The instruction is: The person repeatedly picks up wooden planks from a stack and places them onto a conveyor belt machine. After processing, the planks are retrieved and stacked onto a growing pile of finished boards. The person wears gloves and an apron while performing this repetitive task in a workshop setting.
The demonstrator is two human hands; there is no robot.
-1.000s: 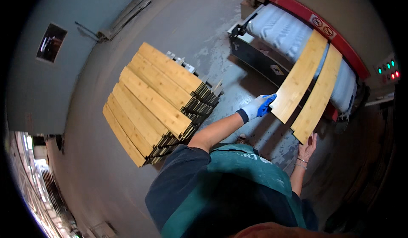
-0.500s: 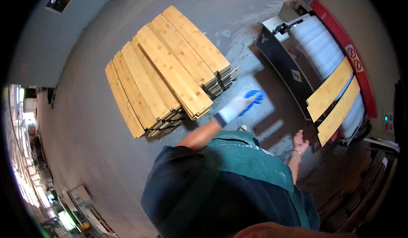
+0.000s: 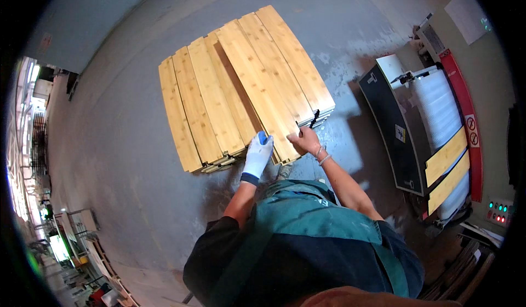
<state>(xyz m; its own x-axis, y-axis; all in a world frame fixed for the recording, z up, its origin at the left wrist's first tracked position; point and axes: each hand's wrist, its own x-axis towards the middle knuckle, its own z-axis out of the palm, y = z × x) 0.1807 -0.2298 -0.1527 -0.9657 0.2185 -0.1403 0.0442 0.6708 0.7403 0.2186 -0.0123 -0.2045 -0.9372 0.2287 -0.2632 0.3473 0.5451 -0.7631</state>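
A stack of light wooden planks (image 3: 193,107), laid side by side, stands in front of me. One raised wooden plank (image 3: 253,82) lies lengthwise on top, leaving a dark gap along its left side. At its near end, my left hand (image 3: 257,156), in a white and blue glove, is closed at the left edge. My bare right hand (image 3: 307,142), with a bracelet at the wrist, has its fingers closed on the right edge of the same end. The undersides and some fingertips are hidden.
To the right stands a machine (image 3: 386,126) with a dark side panel, pale rollers (image 3: 435,107) and a red guard (image 3: 463,98). Two planks (image 3: 446,156) lie on its rollers. A panel with lit buttons (image 3: 498,211) is at far right. Grey floor (image 3: 126,142) surrounds the stack.
Both hands have come to the near end of the raised plank, the left from right of the stack, the right from beside the machine. My view has turned, shifting the stack rightward.
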